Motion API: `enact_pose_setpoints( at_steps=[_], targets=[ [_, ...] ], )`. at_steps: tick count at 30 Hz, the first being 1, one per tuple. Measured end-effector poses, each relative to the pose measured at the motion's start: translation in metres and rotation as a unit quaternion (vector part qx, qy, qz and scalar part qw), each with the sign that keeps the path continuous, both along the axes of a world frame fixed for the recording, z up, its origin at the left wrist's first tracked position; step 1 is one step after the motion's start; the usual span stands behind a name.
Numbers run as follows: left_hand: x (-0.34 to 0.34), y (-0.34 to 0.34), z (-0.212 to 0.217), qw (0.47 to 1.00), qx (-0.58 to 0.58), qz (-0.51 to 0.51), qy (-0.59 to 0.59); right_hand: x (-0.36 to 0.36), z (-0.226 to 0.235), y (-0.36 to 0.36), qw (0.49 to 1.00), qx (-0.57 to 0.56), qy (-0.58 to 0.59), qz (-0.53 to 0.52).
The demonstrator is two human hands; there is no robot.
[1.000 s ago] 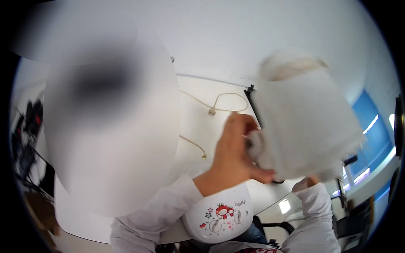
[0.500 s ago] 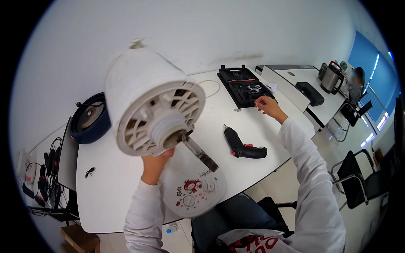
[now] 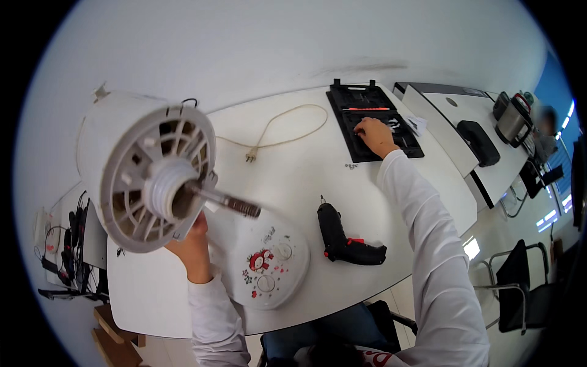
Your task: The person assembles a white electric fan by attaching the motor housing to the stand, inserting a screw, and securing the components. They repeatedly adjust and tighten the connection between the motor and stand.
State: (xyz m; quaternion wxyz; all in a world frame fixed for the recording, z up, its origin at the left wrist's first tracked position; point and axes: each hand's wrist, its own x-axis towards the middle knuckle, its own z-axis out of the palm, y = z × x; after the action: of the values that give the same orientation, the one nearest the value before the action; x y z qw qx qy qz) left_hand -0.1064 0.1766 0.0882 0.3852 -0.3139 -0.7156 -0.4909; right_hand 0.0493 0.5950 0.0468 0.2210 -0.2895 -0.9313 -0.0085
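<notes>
Since half a second ago our right hand [image 3: 373, 133] has reached deeper into the open black plastic tool case [image 3: 372, 120] at the table's far edge, fingers curled onto its bits. Our left hand [image 3: 192, 244] still grips the white plastic fan motor housing [image 3: 147, 174] from beneath, raised over the white table [image 3: 293, 183]. We count one black cordless screwdriver [image 3: 343, 237], one round white fan base [image 3: 269, 263], one cream power cord [image 3: 278, 131].

white table [image 3: 293, 177] with drill [image 3: 345, 237], toolcase [image 3: 373, 119]

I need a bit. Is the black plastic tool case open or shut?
Open: the black plastic tool case lies flat with its slots exposed, right hand reaching inside.
</notes>
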Motion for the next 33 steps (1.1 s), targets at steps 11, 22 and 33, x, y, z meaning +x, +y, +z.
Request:
enact_pose_setpoints(
  at_steps=[11, 22, 33],
  targets=[
    [0.012, 0.028, 0.032, 0.967, 0.239, -0.042, -0.076, -0.026, 0.009, 0.005, 0.992, 0.027, -0.122, -0.005],
    [0.011, 0.003, 0.035, 0.980, 0.119, 0.160, 0.017, -0.028, -0.011, 0.055, 0.991, -0.046, -0.122, 0.041],
    [0.011, 0.007, 0.039, 0.983, 0.133, 0.129, -0.019, -0.022, 0.000, 0.034, 0.992, -0.046, -0.112, 0.042]
  ],
)
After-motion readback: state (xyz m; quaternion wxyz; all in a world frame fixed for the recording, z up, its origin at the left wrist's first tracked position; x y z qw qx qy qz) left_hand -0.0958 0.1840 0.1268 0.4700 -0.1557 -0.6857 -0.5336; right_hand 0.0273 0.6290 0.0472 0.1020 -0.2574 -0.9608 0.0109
